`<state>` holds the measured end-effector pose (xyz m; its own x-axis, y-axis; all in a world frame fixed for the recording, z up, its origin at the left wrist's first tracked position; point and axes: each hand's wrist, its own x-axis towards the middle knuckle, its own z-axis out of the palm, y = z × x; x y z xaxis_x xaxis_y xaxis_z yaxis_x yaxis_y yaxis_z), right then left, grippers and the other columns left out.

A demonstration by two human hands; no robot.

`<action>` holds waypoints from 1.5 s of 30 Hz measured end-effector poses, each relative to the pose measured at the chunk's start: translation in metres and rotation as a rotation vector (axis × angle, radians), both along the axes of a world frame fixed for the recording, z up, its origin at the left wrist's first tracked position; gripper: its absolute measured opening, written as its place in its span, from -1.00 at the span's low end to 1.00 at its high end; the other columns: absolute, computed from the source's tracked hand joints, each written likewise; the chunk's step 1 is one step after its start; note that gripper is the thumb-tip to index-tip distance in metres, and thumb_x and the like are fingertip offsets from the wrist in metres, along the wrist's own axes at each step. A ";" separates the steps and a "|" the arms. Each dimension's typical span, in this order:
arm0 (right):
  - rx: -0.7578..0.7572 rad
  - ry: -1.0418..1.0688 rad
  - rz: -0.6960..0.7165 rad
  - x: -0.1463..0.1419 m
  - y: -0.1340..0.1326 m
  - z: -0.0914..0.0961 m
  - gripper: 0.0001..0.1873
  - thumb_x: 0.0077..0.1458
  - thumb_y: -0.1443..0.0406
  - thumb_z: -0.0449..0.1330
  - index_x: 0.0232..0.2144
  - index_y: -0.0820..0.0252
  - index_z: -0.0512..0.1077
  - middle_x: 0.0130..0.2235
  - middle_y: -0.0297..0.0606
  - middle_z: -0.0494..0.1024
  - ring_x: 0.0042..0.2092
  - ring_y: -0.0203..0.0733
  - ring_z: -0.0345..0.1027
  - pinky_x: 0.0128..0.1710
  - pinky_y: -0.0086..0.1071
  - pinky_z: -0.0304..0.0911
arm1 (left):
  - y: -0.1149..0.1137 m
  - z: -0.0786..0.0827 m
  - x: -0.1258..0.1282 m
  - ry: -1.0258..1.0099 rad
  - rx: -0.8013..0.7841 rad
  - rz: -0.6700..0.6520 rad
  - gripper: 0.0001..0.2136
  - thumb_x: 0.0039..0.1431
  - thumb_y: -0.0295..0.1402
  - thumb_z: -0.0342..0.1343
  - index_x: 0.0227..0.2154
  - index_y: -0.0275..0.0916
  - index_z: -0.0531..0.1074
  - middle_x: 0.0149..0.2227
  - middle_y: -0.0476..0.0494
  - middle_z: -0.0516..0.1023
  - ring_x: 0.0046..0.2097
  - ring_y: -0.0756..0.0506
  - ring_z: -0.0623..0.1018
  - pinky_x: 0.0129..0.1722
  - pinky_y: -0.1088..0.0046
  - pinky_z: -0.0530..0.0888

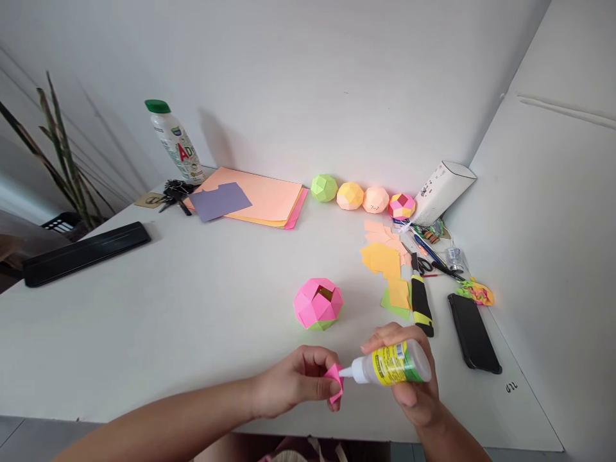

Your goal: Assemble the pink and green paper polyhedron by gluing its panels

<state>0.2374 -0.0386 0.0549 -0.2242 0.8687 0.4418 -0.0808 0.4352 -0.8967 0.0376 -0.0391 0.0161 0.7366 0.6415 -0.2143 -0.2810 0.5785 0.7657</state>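
Observation:
Near the table's front edge, my left hand [298, 380] pinches a small folded piece of pink paper [334, 383]. My right hand [418, 391] is wrapped round a glue bottle [392, 364] with a yellow and green label, held on its side. The white nozzle points left and its tip is at the pink paper; whether glue is coming out cannot be made out. Just beyond my hands sits a faceted paper ball [315, 308], pink above and green below, with an opening near its top.
Against the wall stand several finished paper balls [350, 196] and a white carton [445, 192]. Paper scraps [382, 258], a utility knife [421, 298] and a phone [475, 332] lie at right. Coloured sheets [269, 192], a bottle [176, 141] and a long black case [86, 253] are at left.

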 end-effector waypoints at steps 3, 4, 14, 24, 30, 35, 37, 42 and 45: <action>-0.011 -0.018 0.012 0.000 0.000 0.002 -0.56 0.03 -0.11 0.23 -0.18 0.01 0.38 -0.34 -0.21 0.59 -0.35 -0.09 0.37 -0.38 -0.25 0.31 | -0.001 -0.001 0.001 -0.005 -0.007 -0.005 -0.71 -0.03 -0.18 0.35 -0.52 -0.31 0.45 -0.53 -0.05 0.51 -0.42 -0.01 0.46 -0.27 0.42 0.42; -0.016 -0.020 0.019 0.000 0.000 0.002 -0.56 0.03 -0.11 0.23 -0.18 0.01 0.38 -0.34 -0.21 0.60 -0.35 -0.09 0.38 -0.38 -0.25 0.31 | -0.001 -0.002 0.001 -0.008 -0.003 -0.007 -0.71 -0.03 -0.18 0.35 -0.51 -0.31 0.45 -0.53 -0.05 0.51 -0.42 -0.01 0.46 -0.27 0.42 0.41; -0.030 0.002 0.040 -0.002 -0.001 0.002 -0.60 0.04 -0.06 0.26 -0.15 -0.04 0.39 -0.29 -0.24 0.60 -0.31 -0.11 0.38 -0.35 -0.28 0.32 | 0.002 -0.004 -0.001 -0.021 0.028 -0.019 -0.75 -0.01 -0.23 0.33 -0.51 -0.31 0.45 -0.52 -0.05 0.49 -0.40 -0.02 0.44 -0.26 0.41 0.39; -0.040 -0.013 0.023 0.000 -0.002 0.000 -0.56 0.00 -0.10 0.26 -0.19 -0.01 0.38 -0.33 -0.22 0.59 -0.32 -0.06 0.44 -0.37 -0.23 0.34 | 0.002 -0.005 0.001 -0.016 0.020 -0.005 -0.77 -0.04 -0.24 0.33 -0.51 -0.30 0.46 -0.52 -0.05 0.48 -0.40 -0.02 0.42 -0.27 0.42 0.38; -0.022 -0.026 0.020 0.000 -0.002 0.001 -0.58 0.01 -0.07 0.27 -0.19 0.00 0.39 -0.33 -0.20 0.59 -0.33 -0.08 0.40 -0.38 -0.23 0.33 | 0.003 -0.005 0.001 -0.015 0.025 -0.008 -0.77 -0.04 -0.25 0.33 -0.53 -0.30 0.45 -0.52 -0.04 0.47 -0.41 -0.02 0.41 -0.28 0.43 0.37; -0.025 -0.022 0.017 0.000 -0.002 0.002 -0.58 0.02 -0.08 0.27 -0.17 -0.01 0.39 -0.33 -0.23 0.59 -0.32 -0.08 0.41 -0.37 -0.23 0.34 | 0.003 -0.006 0.001 -0.016 0.024 -0.010 -0.78 -0.04 -0.25 0.32 -0.53 -0.29 0.45 -0.53 -0.04 0.48 -0.41 -0.02 0.41 -0.28 0.43 0.37; -0.020 -0.022 0.005 -0.001 -0.001 0.002 -0.59 0.02 -0.07 0.27 -0.18 -0.02 0.40 -0.32 -0.23 0.60 -0.31 -0.09 0.40 -0.35 -0.24 0.34 | 0.003 -0.007 0.001 -0.015 0.022 -0.011 -0.77 -0.04 -0.25 0.32 -0.53 -0.30 0.45 -0.53 -0.04 0.48 -0.42 -0.02 0.41 -0.28 0.43 0.37; -0.037 -0.016 0.004 -0.002 0.000 0.004 -0.60 0.03 -0.06 0.27 -0.19 -0.02 0.40 -0.31 -0.24 0.60 -0.31 -0.09 0.39 -0.33 -0.24 0.33 | 0.003 -0.005 0.001 -0.012 0.026 -0.010 -0.76 -0.04 -0.24 0.33 -0.54 -0.30 0.45 -0.53 -0.04 0.47 -0.42 -0.01 0.41 -0.28 0.44 0.36; -0.059 -0.013 0.014 -0.001 0.000 0.004 -0.59 0.01 -0.09 0.26 -0.22 0.00 0.39 -0.34 -0.24 0.58 -0.33 -0.09 0.41 -0.37 -0.26 0.32 | 0.003 -0.004 0.001 -0.015 0.031 -0.009 -0.77 -0.04 -0.24 0.32 -0.53 -0.29 0.45 -0.53 -0.03 0.47 -0.41 -0.01 0.40 -0.28 0.43 0.36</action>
